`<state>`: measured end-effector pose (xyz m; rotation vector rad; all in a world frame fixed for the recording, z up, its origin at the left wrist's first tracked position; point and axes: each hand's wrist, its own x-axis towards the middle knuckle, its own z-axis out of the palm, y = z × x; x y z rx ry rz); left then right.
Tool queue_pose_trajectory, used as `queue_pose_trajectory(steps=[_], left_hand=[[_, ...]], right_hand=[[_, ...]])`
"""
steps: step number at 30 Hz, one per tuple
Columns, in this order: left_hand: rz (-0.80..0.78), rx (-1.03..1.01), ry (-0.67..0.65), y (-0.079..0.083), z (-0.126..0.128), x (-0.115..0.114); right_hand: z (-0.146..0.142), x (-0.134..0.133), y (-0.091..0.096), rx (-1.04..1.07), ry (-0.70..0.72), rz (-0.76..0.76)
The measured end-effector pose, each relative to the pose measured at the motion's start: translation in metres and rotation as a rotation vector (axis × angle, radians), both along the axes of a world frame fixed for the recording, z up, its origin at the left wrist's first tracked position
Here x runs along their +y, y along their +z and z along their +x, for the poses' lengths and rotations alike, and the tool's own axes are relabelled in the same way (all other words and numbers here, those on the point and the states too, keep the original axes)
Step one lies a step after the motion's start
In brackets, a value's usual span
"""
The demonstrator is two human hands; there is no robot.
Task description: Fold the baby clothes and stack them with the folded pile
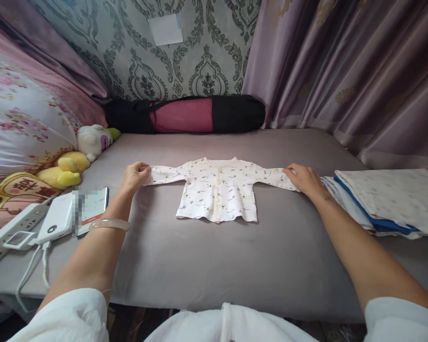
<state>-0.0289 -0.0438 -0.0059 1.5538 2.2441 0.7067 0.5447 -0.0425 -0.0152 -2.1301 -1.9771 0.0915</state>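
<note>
A small white baby shirt (217, 190) with a scattered print lies spread on the grey bed surface, its front placket facing up and both sleeves stretched sideways. My left hand (137, 175) pinches the cuff of the sleeve on the left. At the other end, my right hand (303, 178) is closed at the opposite cuff, thumb on top of the cloth and the other fingers partly hidden. The lower hem points toward me and ripples slightly.
A stack of folded clothes (388, 199) sits at the right. On the left are a power strip (14, 232), a white power bank (57, 216) with cables, a phone (96, 209) and plush toys (69, 168). A black and red roll bag (185, 114) lies along the back wall.
</note>
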Motion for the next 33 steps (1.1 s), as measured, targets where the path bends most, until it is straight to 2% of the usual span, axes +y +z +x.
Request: queue_pose_trajectory(steps=[4,7,9,12,15,17,21,26,33], left_hand=[[0.066,0.21,0.066,-0.008,0.009,-0.001],[0.124,0.366,0.122,-0.008,0.022,-0.014],[0.097,0.389,0.077,-0.004,0.032,-0.026],[-0.056,0.242,-0.077,0.003,0.048,-0.046],[-0.135,0.053,-0.187,0.006,0.067,-0.067],[-0.156,-0.024,-0.225,0.005,0.081,-0.081],[-0.209,-0.106,-0.254,0.003,0.103,-0.101],[-0.242,-0.19,-0.246,0.003,0.115,-0.113],[-0.244,-0.197,-0.207,-0.004,0.111,-0.107]], right_hand=[[-0.004,-0.008,-0.006,-0.149,0.045,0.008],[-0.01,-0.018,-0.005,-0.247,0.018,0.12],[-0.021,-0.028,0.001,-0.228,-0.027,0.171],[-0.048,-0.05,0.011,-0.063,-0.032,0.016],[-0.082,-0.074,0.016,0.088,0.099,-0.194],[-0.102,-0.088,0.016,0.122,0.128,-0.27],[-0.127,-0.109,0.019,0.154,0.085,-0.345],[-0.137,-0.119,0.026,0.16,0.077,-0.399],[-0.127,-0.116,0.028,0.181,0.09,-0.435]])
